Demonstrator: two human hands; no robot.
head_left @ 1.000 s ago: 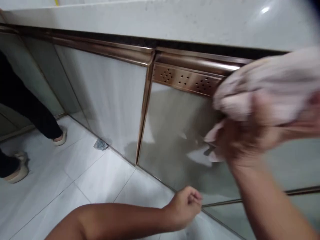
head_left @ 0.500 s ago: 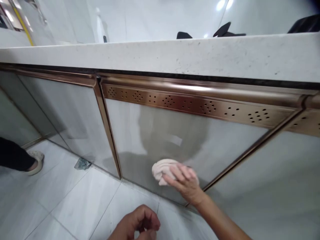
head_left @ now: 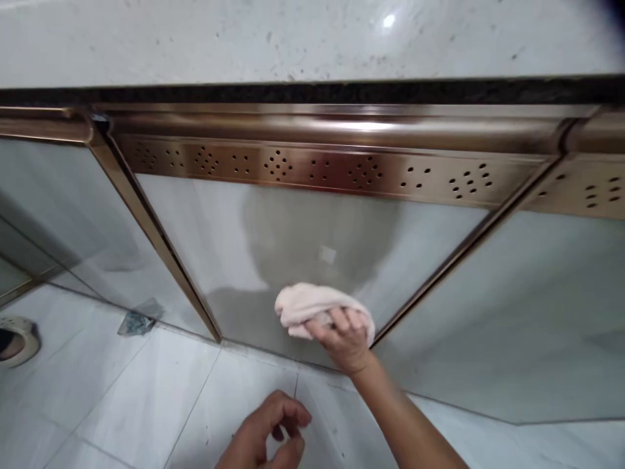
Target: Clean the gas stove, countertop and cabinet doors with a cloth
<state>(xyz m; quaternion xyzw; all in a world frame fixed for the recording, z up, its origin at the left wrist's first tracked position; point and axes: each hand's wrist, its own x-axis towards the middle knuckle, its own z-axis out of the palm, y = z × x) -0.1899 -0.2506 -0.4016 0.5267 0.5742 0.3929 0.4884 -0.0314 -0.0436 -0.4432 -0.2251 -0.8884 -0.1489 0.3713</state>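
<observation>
My right hand (head_left: 346,342) grips a folded pale pink cloth (head_left: 312,306). The cloth lies against the lower part of a glossy grey cabinet door (head_left: 205,234), near its right-hand frame. Below and to the left, my left hand (head_left: 268,430) hangs over the floor, its fingers loosely curled and the thumb apart from them. It holds nothing. Across the top of the door runs a bronze-coloured metal strip (head_left: 244,161) with groups of small holes, under a rounded bronze rail (head_left: 293,127).
A white speckled countertop (head_left: 195,45) overhangs the cabinets. Pale tiles cover the floor (head_left: 122,397). A crumpled clear plastic bag (head_left: 139,319) lies by the cabinet base. Another person's foot in a light clog (head_left: 24,342) stands at the left edge.
The view has tipped down and moved closer to the cabinet. My right hand and the cloth appear slightly higher and further left. My left hand remains loosely curled.
</observation>
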